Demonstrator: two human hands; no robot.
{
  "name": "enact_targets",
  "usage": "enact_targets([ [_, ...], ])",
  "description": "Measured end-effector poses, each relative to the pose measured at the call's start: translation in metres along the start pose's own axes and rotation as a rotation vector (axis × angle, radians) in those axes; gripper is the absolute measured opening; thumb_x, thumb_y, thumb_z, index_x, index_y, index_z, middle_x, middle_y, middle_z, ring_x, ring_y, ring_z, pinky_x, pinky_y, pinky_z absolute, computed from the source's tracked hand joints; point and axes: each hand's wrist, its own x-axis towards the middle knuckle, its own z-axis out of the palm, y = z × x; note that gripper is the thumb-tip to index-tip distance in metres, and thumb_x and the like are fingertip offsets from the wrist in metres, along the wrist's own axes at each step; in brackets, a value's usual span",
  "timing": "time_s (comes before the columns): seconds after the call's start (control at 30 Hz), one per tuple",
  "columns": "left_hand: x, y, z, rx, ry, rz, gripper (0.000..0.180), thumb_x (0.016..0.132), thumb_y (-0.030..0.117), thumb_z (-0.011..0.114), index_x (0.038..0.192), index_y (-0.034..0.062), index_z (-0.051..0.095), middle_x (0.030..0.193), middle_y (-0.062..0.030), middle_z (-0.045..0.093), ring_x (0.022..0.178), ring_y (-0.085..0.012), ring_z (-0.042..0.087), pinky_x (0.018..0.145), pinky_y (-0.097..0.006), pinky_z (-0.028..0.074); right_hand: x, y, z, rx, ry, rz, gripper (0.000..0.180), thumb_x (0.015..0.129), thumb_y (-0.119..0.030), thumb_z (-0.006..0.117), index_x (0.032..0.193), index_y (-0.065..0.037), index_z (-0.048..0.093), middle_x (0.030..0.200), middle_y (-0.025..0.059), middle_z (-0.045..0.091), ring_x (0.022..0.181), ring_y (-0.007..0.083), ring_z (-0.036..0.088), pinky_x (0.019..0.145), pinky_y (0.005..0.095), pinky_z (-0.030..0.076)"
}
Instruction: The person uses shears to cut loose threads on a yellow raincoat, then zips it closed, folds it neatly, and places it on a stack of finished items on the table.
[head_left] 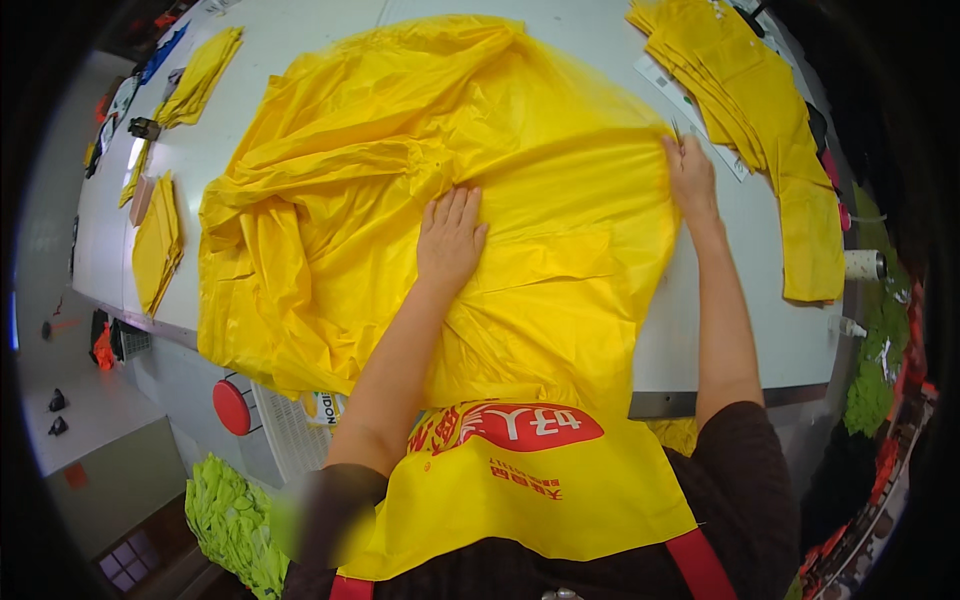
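A large, crumpled yellow garment (540, 190) of thin, shiny fabric spreads over the white table and hangs over its near edge. A stitched, pocket-like patch (560, 260) shows on its right half. My left hand (450, 240) lies flat on the middle of the garment, fingers stretched out and holding nothing. At the garment's right edge, my right hand (692, 180) is closed on the fabric. A thin, dark pointed tip shows by its fingers; I cannot tell what it belongs to.
Folded yellow pieces (740, 90) are stacked at the far right, over a pale strip (680, 100). More folded yellow pieces (158, 245) lie on the left of the table (720, 340). A red round seat (231, 407) and bright green fabric (235, 525) are below left.
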Motion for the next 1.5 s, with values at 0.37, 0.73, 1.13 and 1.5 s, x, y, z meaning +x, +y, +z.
enact_targets([
  [0.37,0.020,0.012,0.005,-0.166,-0.048,0.040,0.046,0.082,0.022,0.057,0.124,0.0051,0.046,0.126,-0.0168,0.048,0.120,-0.0303,0.041,0.099,-0.044,0.030,-0.022,0.014,0.027,-0.358,0.214,-0.072,0.023,0.087,-0.016,0.049,0.107,-0.007,0.054,0.096,0.0137,0.059,0.088,0.0329,0.056,0.076,0.0409,0.047],
  [0.73,-0.031,0.035,-0.020,-0.203,-0.227,0.046,0.054,0.083,0.027,0.058,0.128,0.0016,0.042,0.133,-0.0172,0.042,0.124,-0.0324,0.038,0.101,-0.043,0.031,-0.099,0.022,0.046,-0.175,-0.003,-0.071,0.019,0.075,-0.022,0.066,0.081,-0.008,0.054,0.078,0.0067,0.058,0.075,0.0267,0.058,0.060,0.0387,0.046],
  [1.13,-0.067,0.022,-0.010,-0.418,0.091,-0.129,0.028,0.079,0.006,0.055,0.105,-0.0026,0.058,0.116,-0.0200,0.054,0.112,-0.0357,0.048,0.096,-0.041,0.037,-0.107,0.014,0.045,0.105,-0.136,-0.722,0.021,0.074,-0.006,0.064,0.094,-0.008,0.059,0.090,0.0072,0.062,0.078,0.0244,0.062,0.065,0.0310,0.051],
  [1.5,-0.051,0.032,-0.007,-0.498,0.169,-0.352,0.020,0.075,0.013,0.066,0.091,0.0018,0.064,0.098,-0.0147,0.059,0.094,-0.0315,0.052,0.083,-0.039,0.041,-0.054,-0.001,0.066,0.363,-0.393,0.230,0.026,0.082,-0.027,0.060,0.080,-0.001,0.058,0.065,0.0099,0.059,0.057,0.0174,0.058,0.054,0.0291,0.044],
])
